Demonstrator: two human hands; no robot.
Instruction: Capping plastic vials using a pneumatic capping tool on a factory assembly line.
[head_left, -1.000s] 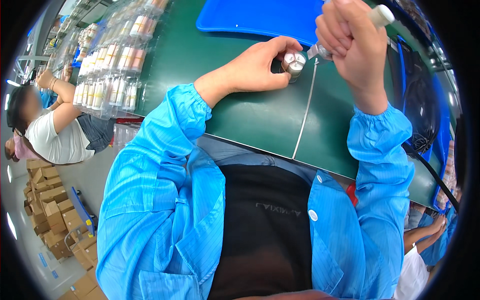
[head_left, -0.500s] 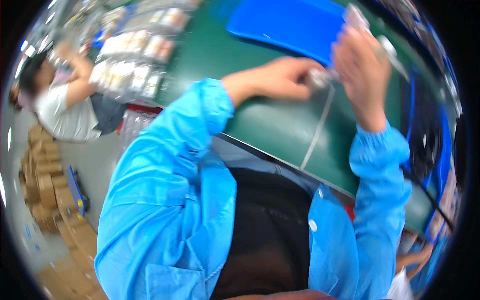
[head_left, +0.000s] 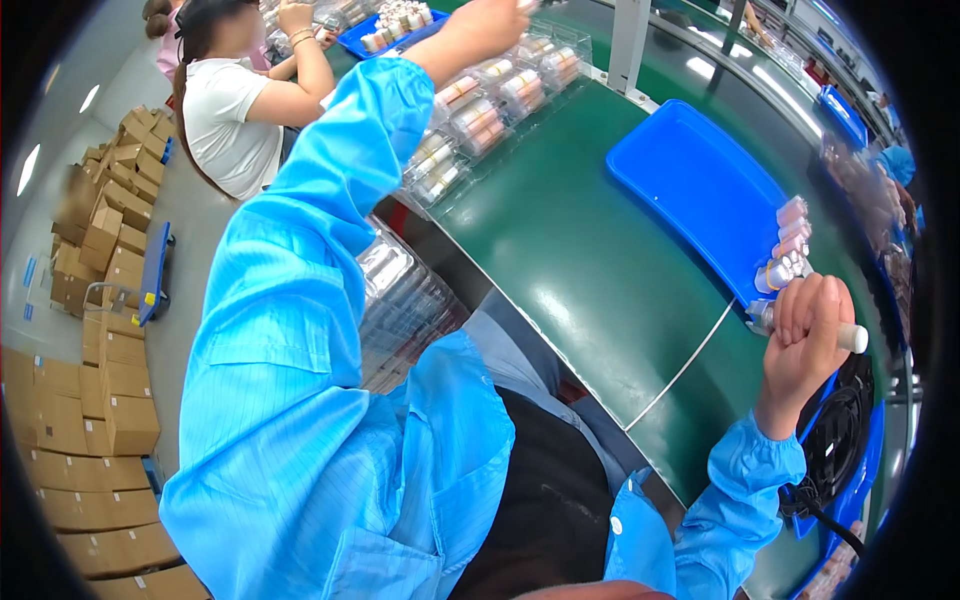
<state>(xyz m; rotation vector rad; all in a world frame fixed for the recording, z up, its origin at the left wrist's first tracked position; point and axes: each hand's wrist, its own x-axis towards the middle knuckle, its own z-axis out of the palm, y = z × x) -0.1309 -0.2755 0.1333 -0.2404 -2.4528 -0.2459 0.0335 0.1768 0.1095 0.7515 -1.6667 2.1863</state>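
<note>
My left hand [head_left: 485, 30] is stretched far to the upper left, above clear plastic trays [head_left: 480, 125] packed with small pink, orange and white tubes. Its fingers look closed at the picture's top edge, where a bit of something whitish shows; I cannot make out what it is. At the right, my right hand [head_left: 805, 315] is wrapped round a slim tube, whose white end [head_left: 852, 338] sticks out on one side and a clear end on the other. Just beyond that hand, several pink and white tubes [head_left: 790, 235] lie along the end of a blue tray [head_left: 690, 180].
A green worktop [head_left: 560, 230] spreads before me, with a metal post [head_left: 628, 45] at its far edge. Black cable [head_left: 835, 430] lies at the right. On the left, a co-worker in a white shirt [head_left: 225, 110] sits near stacked cardboard boxes [head_left: 130, 400].
My left hand has gone from beside my right hand to the far upper left, over the packed trays. The view has turned left. My right hand stays closed, now lower in the picture.
</note>
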